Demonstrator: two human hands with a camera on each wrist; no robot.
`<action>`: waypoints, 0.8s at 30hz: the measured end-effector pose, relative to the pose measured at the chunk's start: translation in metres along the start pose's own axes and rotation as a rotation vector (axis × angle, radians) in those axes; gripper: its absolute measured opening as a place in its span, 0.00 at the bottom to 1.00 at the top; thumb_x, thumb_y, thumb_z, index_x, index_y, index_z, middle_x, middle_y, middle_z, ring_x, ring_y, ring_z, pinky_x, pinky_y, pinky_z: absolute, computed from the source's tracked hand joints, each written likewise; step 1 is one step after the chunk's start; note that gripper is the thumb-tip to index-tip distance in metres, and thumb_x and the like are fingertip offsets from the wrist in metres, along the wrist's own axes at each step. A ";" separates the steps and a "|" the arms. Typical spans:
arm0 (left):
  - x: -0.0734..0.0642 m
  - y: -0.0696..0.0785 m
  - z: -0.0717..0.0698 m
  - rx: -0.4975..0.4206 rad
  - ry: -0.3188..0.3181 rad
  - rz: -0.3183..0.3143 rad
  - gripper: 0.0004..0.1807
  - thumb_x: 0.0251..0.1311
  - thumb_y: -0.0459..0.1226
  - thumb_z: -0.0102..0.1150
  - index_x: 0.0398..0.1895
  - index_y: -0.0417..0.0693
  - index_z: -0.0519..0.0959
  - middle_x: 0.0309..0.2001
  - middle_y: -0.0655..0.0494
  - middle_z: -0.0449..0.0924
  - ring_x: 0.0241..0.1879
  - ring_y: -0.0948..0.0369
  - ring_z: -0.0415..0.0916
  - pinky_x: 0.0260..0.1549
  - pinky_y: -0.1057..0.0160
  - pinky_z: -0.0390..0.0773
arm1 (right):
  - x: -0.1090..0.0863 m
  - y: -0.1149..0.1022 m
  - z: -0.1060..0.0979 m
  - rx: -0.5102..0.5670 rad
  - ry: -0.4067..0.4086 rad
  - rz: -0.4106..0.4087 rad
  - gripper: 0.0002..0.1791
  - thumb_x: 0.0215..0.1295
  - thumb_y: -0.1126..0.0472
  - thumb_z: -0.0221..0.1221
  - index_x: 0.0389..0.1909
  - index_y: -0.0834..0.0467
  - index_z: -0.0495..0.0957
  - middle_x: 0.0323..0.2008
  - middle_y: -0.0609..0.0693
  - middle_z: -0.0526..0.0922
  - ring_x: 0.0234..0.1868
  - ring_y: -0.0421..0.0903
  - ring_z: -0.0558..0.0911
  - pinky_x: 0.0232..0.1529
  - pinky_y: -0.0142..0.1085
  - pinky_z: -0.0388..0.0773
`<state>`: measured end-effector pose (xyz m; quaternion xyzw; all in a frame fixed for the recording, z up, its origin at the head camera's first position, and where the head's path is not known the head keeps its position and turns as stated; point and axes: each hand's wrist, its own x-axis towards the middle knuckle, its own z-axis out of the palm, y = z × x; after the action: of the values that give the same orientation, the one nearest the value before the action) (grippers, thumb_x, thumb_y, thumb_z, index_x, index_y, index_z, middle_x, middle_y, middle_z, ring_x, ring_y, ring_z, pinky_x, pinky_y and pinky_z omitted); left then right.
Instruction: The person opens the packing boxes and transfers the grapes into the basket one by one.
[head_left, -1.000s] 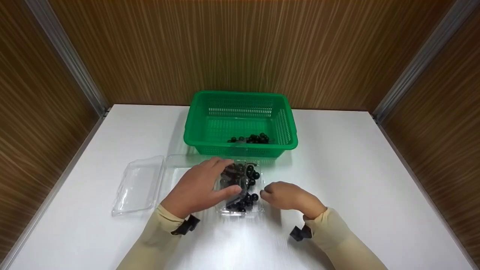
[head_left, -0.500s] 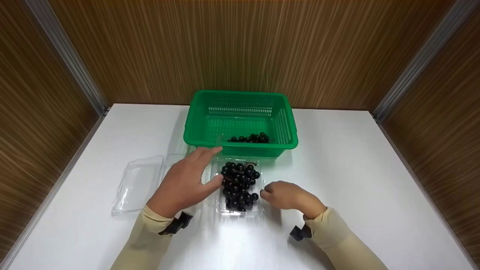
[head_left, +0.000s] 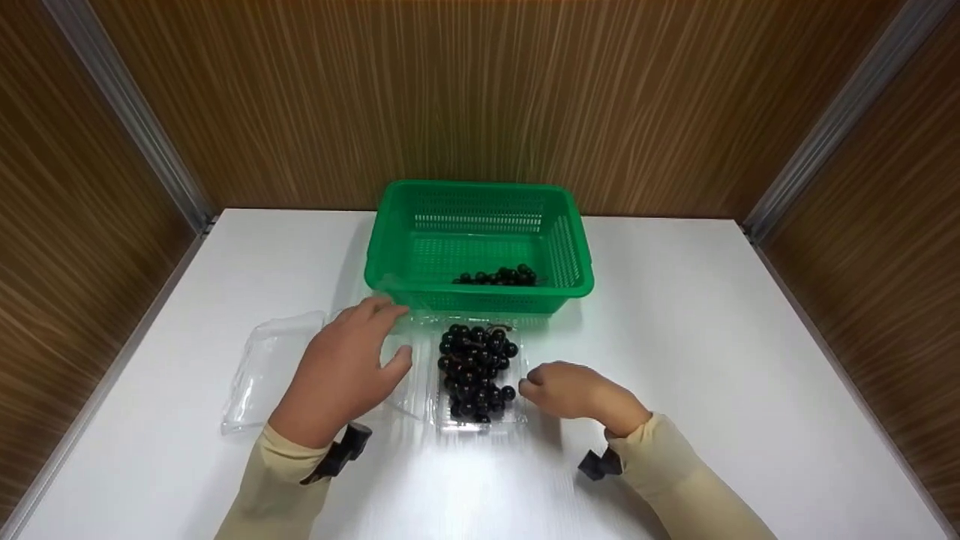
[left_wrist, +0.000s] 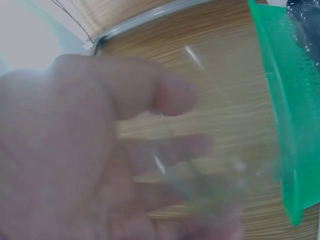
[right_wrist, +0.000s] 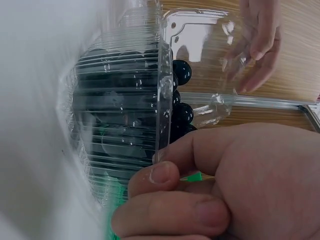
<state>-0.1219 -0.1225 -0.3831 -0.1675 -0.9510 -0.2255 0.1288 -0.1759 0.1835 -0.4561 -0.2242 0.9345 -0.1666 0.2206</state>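
Note:
A clear plastic clamshell box [head_left: 465,427] with dark grapes [head_left: 472,367] inside stands in front of the green basket. My right hand [head_left: 574,390] holds its right rim, thumb and forefinger pinching the edge in the right wrist view. The box's clear lid [right_wrist: 205,55] is swung up and over to the left. My left hand [head_left: 341,367] is at this lid, thumb and fingers spread apart; glints of the plastic overlap its fingers [left_wrist: 200,145] in the left wrist view.
Behind the box stands the green basket [head_left: 480,290], with more dark grapes [head_left: 499,277] near its front wall. Another open clear box lies to the left, its lid [head_left: 259,375] flat on the white table [head_left: 675,300]. Wooden panels [head_left: 480,97] close off the back and sides.
My left hand has moved left from over the grapes, and the lid has swung left with it, uncovering them. My right hand has stayed at the box's right edge.

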 end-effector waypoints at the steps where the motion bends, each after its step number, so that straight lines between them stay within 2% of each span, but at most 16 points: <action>1: -0.002 0.000 -0.001 0.017 -0.010 -0.011 0.25 0.66 0.41 0.63 0.64 0.40 0.79 0.66 0.38 0.75 0.67 0.39 0.71 0.62 0.39 0.73 | 0.000 0.000 0.000 0.000 -0.001 -0.002 0.23 0.80 0.53 0.41 0.24 0.53 0.73 0.30 0.50 0.77 0.39 0.49 0.77 0.54 0.54 0.75; 4: -0.004 0.002 0.000 0.056 -0.027 -0.032 0.25 0.65 0.42 0.65 0.62 0.39 0.80 0.66 0.35 0.74 0.72 0.35 0.62 0.69 0.37 0.64 | 0.000 -0.001 -0.001 -0.002 0.001 -0.003 0.22 0.80 0.53 0.41 0.26 0.54 0.76 0.34 0.51 0.80 0.42 0.50 0.79 0.57 0.56 0.75; 6: -0.004 0.004 0.003 0.069 -0.036 -0.034 0.25 0.65 0.43 0.66 0.61 0.38 0.80 0.67 0.34 0.73 0.74 0.35 0.58 0.72 0.37 0.60 | 0.000 0.000 -0.001 -0.001 0.002 -0.004 0.23 0.80 0.53 0.41 0.25 0.54 0.75 0.32 0.50 0.79 0.41 0.50 0.79 0.56 0.55 0.76; 9: -0.003 0.007 0.009 0.070 -0.085 -0.026 0.26 0.65 0.43 0.67 0.62 0.38 0.80 0.65 0.35 0.75 0.71 0.37 0.64 0.69 0.39 0.65 | 0.000 0.000 0.000 0.003 -0.001 -0.006 0.23 0.80 0.53 0.40 0.22 0.52 0.70 0.27 0.48 0.73 0.36 0.49 0.75 0.50 0.51 0.74; 13: -0.002 0.012 0.022 0.072 -0.171 0.004 0.26 0.64 0.44 0.67 0.60 0.38 0.80 0.57 0.39 0.81 0.59 0.41 0.76 0.57 0.42 0.77 | 0.000 0.000 0.001 0.003 0.005 -0.009 0.23 0.80 0.54 0.40 0.20 0.52 0.68 0.26 0.48 0.71 0.35 0.49 0.73 0.48 0.51 0.73; 17: 0.002 0.009 0.035 0.085 -0.205 0.010 0.25 0.63 0.44 0.67 0.58 0.37 0.80 0.51 0.40 0.82 0.52 0.41 0.79 0.49 0.43 0.79 | 0.000 0.001 0.001 -0.002 0.016 -0.003 0.23 0.80 0.53 0.41 0.24 0.53 0.74 0.32 0.50 0.78 0.40 0.50 0.77 0.54 0.55 0.75; 20: 0.004 0.005 0.044 0.083 -0.239 -0.011 0.26 0.63 0.44 0.68 0.59 0.37 0.80 0.51 0.39 0.81 0.51 0.41 0.79 0.46 0.43 0.80 | 0.000 0.001 0.000 -0.004 0.018 0.000 0.23 0.80 0.53 0.41 0.25 0.54 0.76 0.35 0.51 0.80 0.42 0.51 0.79 0.57 0.56 0.75; 24: 0.006 0.000 0.052 0.065 -0.280 -0.031 0.27 0.61 0.43 0.69 0.59 0.36 0.80 0.51 0.39 0.81 0.50 0.41 0.79 0.46 0.42 0.80 | 0.000 0.001 -0.001 -0.009 0.021 0.008 0.23 0.80 0.52 0.42 0.25 0.54 0.75 0.34 0.51 0.79 0.42 0.51 0.79 0.56 0.56 0.75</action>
<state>-0.1363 -0.0966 -0.4259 -0.1785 -0.9690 -0.1711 -0.0032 -0.1765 0.1843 -0.4561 -0.2195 0.9384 -0.1640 0.2104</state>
